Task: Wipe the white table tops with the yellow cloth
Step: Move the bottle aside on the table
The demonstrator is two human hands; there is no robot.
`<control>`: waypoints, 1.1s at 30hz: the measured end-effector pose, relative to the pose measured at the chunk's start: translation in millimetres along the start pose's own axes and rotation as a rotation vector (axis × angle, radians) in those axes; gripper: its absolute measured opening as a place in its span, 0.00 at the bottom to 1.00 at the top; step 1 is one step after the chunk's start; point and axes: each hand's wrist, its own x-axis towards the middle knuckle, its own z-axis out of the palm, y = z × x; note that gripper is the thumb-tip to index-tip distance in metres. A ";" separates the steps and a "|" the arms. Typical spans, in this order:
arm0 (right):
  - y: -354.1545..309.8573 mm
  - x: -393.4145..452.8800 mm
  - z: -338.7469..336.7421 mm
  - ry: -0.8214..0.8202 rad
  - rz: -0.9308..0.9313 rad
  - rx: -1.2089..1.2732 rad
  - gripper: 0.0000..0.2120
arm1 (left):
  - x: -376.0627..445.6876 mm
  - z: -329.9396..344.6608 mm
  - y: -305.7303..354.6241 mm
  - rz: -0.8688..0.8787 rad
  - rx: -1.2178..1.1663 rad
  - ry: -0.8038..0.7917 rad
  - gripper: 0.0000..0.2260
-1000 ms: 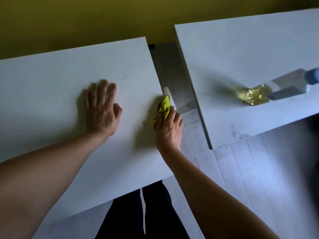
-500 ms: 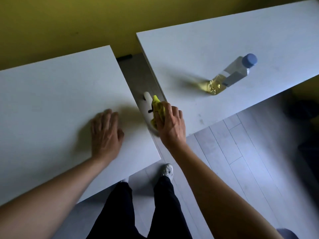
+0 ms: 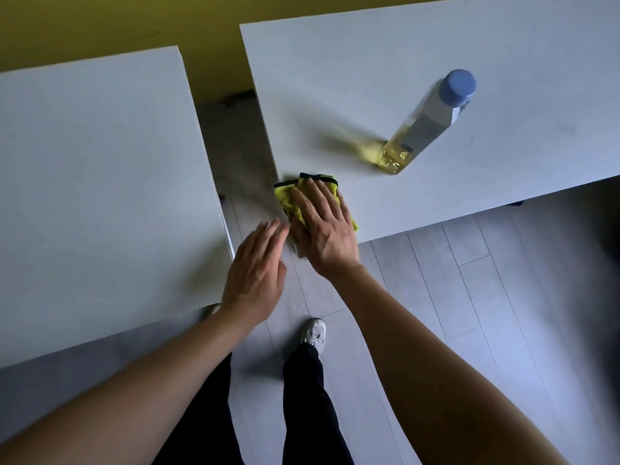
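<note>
Two white table tops stand side by side with a gap between them: the left table and the right table. The yellow cloth lies on the near left corner of the right table. My right hand presses flat on the cloth, fingers spread and straight. My left hand hovers in the gap between the tables, fingers straight, holding nothing, its fingertips close to the right table's corner edge.
A clear bottle with a blue cap and yellowish liquid stands on the right table, just beyond the cloth. Grey plank floor shows below. My legs and a white shoe stand in the gap. A yellow wall runs behind.
My right hand carried the cloth off the left table, across the gap, and laid it flat on the right table's corner. My left hand lifted off the left table into the gap.
</note>
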 end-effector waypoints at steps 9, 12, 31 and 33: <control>150.0 -59.3 -54.1 0.113 0.374 0.045 0.24 | 42.4 7.6 45.1 -0.018 0.086 0.029 0.21; 181.3 -63.6 -68.5 0.088 0.436 0.051 0.25 | 73.4 7.2 71.6 -0.041 -0.035 0.047 0.24; 194.5 -13.6 -68.0 0.102 0.373 0.083 0.29 | 270.4 -3.6 163.2 -0.230 -0.385 0.229 0.23; 201.6 -8.1 -68.3 0.116 0.347 0.056 0.29 | 289.7 -6.6 157.3 -0.227 -0.374 0.224 0.24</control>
